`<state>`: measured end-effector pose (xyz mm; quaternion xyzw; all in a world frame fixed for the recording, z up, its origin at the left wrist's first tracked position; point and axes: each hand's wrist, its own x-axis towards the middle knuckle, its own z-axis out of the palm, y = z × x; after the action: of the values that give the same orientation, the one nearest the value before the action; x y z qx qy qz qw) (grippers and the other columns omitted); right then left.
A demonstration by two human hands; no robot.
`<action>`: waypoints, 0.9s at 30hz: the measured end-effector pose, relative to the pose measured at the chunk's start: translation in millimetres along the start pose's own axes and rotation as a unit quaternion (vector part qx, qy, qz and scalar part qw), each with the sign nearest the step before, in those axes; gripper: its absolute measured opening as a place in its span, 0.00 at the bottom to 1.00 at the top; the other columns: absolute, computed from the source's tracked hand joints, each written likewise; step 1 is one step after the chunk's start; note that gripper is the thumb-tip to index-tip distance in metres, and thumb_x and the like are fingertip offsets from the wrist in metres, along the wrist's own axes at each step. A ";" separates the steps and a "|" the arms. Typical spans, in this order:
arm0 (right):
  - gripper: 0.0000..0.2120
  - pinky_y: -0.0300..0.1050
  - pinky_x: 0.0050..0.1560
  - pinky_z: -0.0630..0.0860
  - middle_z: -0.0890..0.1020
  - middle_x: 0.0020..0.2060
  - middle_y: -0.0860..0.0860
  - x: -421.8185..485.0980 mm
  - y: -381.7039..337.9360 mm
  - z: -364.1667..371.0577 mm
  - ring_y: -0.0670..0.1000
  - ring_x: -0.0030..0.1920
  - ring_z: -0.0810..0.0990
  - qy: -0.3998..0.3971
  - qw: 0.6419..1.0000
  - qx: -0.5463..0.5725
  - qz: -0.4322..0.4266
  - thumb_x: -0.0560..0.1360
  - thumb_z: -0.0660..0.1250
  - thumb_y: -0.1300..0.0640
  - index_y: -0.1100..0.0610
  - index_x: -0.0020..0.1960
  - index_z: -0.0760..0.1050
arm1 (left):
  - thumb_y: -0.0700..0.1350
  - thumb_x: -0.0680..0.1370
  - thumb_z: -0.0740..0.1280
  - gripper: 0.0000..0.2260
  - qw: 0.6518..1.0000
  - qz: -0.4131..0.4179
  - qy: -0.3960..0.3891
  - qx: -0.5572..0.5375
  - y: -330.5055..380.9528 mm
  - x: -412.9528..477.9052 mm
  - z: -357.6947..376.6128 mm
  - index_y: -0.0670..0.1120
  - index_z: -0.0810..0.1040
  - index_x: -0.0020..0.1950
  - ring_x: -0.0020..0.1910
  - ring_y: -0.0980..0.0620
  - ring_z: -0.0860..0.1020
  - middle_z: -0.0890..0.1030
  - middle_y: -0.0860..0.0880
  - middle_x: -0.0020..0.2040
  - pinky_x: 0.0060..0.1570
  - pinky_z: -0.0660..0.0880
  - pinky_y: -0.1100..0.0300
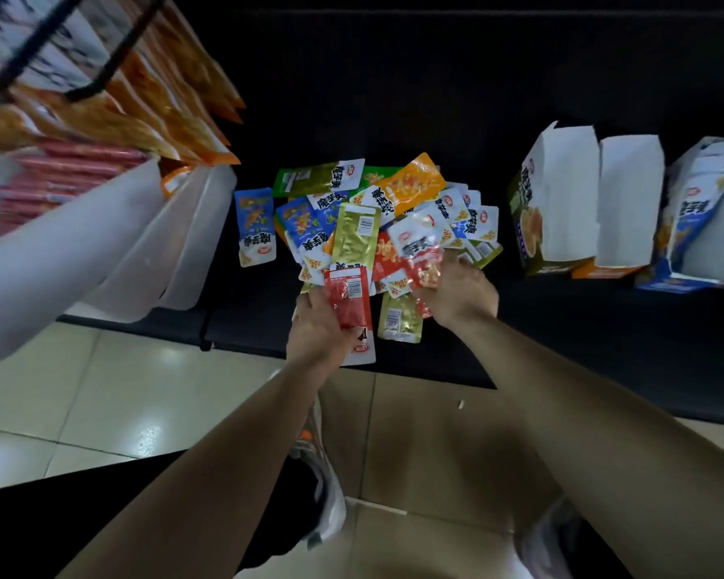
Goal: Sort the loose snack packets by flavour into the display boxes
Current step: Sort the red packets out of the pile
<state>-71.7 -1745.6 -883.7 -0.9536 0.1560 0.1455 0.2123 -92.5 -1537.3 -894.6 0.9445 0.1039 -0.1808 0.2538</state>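
A heap of loose snack packets (377, 211) in blue, green, orange, gold and red lies on a dark bench. My left hand (316, 328) grips a red packet (350, 294) at the near edge of the heap. My right hand (462, 292) pinches another red packet (425, 265) on the heap's right side. Three opened display boxes stand to the right: a green one (554, 202), an orange-based one (627, 202) and a blue one (707, 215). A single blue packet (255, 227) lies apart at the left.
White plastic tubs (155, 244) with red sausage sticks and orange bags stand at the left, under a black wire rack (118, 56). The bench edge runs just in front of my hands. Below is a tiled floor (101, 403) with my shoes.
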 end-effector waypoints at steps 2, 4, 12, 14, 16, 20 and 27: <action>0.25 0.53 0.54 0.79 0.80 0.61 0.54 -6.8 14.0 -9.7 0.58 0.59 0.80 -0.030 0.994 0.104 0.022 0.79 0.68 0.45 0.54 0.70 0.68 | 0.53 0.69 0.77 0.35 1.000 -0.011 -0.004 -0.007 2.6 -0.2 0.2 0.49 0.60 0.68 0.59 0.41 0.76 0.69 0.45 0.63 0.57 0.77 0.44; 0.21 0.49 0.54 0.78 0.80 0.59 0.50 -15.7 29.3 -19.5 0.53 0.57 0.80 -0.054 0.978 0.198 0.047 0.81 0.65 0.48 0.53 0.71 0.70 | 0.50 0.69 0.78 0.38 1.000 -0.020 -0.011 -0.015 4.0 -2.1 1.2 0.49 0.58 0.70 0.61 0.40 0.75 0.69 0.44 0.65 0.58 0.76 0.43; 0.11 0.43 0.42 0.74 0.81 0.50 0.45 -46.6 63.9 -33.0 0.48 0.50 0.81 -0.080 0.955 0.280 0.059 0.80 0.68 0.51 0.50 0.61 0.73 | 0.44 0.75 0.73 0.33 0.995 0.018 0.013 -0.101 13.6 -15.4 -8.9 0.52 0.58 0.73 0.51 0.45 0.82 0.83 0.46 0.53 0.49 0.79 0.48; 0.12 0.43 0.41 0.73 0.81 0.52 0.47 -52.0 63.5 -35.8 0.47 0.49 0.80 -0.073 0.950 0.296 0.072 0.80 0.67 0.53 0.51 0.63 0.72 | 0.46 0.76 0.72 0.29 0.993 0.057 0.029 -0.095 22.5 -18.0 -16.5 0.51 0.62 0.72 0.48 0.47 0.82 0.84 0.49 0.50 0.47 0.79 0.48; 0.13 0.45 0.42 0.73 0.80 0.54 0.49 -55.1 66.2 -37.0 0.49 0.49 0.79 -0.063 0.950 0.294 0.088 0.80 0.66 0.53 0.52 0.64 0.71 | 0.48 0.77 0.70 0.21 0.990 0.116 0.061 -0.051 36.1 -19.1 -21.2 0.51 0.68 0.68 0.47 0.49 0.81 0.83 0.52 0.50 0.45 0.80 0.48; 0.15 0.47 0.48 0.72 0.79 0.55 0.48 -60.3 82.0 -43.6 0.52 0.56 0.79 -0.031 0.944 0.297 0.140 0.80 0.66 0.53 0.53 0.65 0.70 | 0.46 0.77 0.69 0.09 0.961 0.255 0.098 0.036 67.2 -22.0 -5.0 0.53 0.76 0.56 0.49 0.48 0.79 0.79 0.52 0.52 0.42 0.79 0.50; 0.10 0.43 0.37 0.71 0.79 0.47 0.46 -74.7 132.5 -45.1 0.47 0.44 0.78 -0.008 0.934 0.311 0.175 0.79 0.66 0.56 0.52 0.59 0.71 | 0.49 0.74 0.72 0.16 0.920 0.359 -0.057 0.149 77.7 -36.0 66.1 0.52 0.79 0.62 0.60 0.50 0.73 0.74 0.53 0.60 0.51 0.77 0.54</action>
<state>-177.7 -1862.4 -866.5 -0.7964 0.3561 0.1322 0.4706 -122.1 -1641.3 -899.3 0.9336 -0.2846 -0.1441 0.1633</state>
